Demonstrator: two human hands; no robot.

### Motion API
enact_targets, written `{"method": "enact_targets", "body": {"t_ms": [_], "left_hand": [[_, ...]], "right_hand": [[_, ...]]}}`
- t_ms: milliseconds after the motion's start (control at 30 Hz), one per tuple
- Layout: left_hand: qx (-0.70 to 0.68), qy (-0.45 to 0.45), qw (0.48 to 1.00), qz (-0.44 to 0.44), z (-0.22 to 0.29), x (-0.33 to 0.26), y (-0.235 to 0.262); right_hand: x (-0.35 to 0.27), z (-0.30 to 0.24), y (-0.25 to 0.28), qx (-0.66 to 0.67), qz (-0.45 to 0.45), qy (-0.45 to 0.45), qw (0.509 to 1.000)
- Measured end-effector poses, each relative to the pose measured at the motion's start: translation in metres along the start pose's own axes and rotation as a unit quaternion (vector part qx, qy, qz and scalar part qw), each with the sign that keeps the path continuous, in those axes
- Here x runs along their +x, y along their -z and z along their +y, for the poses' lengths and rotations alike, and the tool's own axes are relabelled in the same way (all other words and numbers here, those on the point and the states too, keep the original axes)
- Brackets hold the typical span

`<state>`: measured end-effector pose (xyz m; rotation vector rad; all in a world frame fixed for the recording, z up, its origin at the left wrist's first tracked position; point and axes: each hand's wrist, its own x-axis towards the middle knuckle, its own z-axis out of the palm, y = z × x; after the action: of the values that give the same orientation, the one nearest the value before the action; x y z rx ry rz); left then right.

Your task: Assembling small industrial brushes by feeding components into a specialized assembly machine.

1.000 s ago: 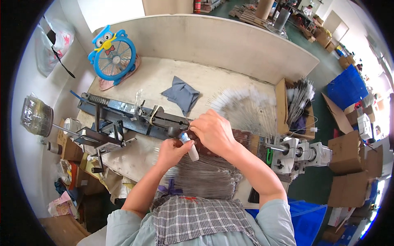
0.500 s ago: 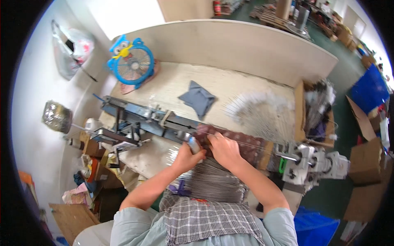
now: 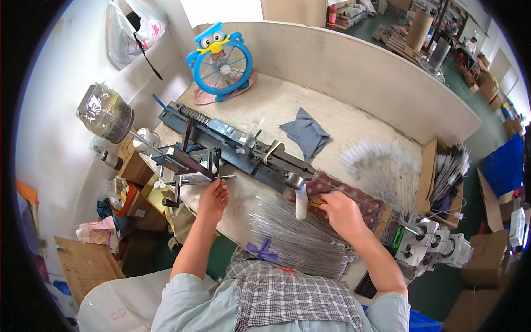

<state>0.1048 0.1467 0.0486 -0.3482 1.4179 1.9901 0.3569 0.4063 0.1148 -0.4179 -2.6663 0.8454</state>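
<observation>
My left hand [image 3: 213, 200] is at the lower edge of a metal bracket with a crank [image 3: 191, 171], its fingers curled inward by a short metal rod [image 3: 225, 177]. Whatever those fingers pinch, if anything, is too small to make out. In my right hand [image 3: 344, 214], the fingertips close on a small yellow-brown piece [image 3: 317, 202] above a dotted brown cloth [image 3: 359, 206]. Left of that hand, a white-wrapped lever handle [image 3: 301, 203] hangs from the long blue-grey bench fixture [image 3: 227, 145]. Below both hands fans a bundle of thin metal wires [image 3: 298, 238].
On the table sit a blue cartoon-shaped fan [image 3: 223, 65], a folded grey cloth [image 3: 306, 133] and more spread wires with white ends [image 3: 381, 166]. A metal machine head [image 3: 434, 242] and an open cardboard box [image 3: 428, 171] stand at the right. A low partition [image 3: 365, 66] borders the back.
My left hand has left the lever handle and moved left to the bracket. The right hand has shifted slightly right, and the yellow-brown piece now shows at its fingertips. The whole view has shifted.
</observation>
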Motion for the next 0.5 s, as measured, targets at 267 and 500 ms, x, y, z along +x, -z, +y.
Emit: {"method": "enact_targets", "body": {"t_ms": [267, 500], "left_hand": [[0.046, -0.158, 0.986, 0.014, -0.039, -0.021, -0.042], [0.087, -0.018, 0.935, -0.343, -0.092, -0.103, -0.188]], "right_hand": [[-0.002, -0.034, 0.055, -0.002, 0.085, -0.002, 0.996], [-0.001, -0.007, 0.075, 0.132, 0.065, -0.211, 0.966]]}}
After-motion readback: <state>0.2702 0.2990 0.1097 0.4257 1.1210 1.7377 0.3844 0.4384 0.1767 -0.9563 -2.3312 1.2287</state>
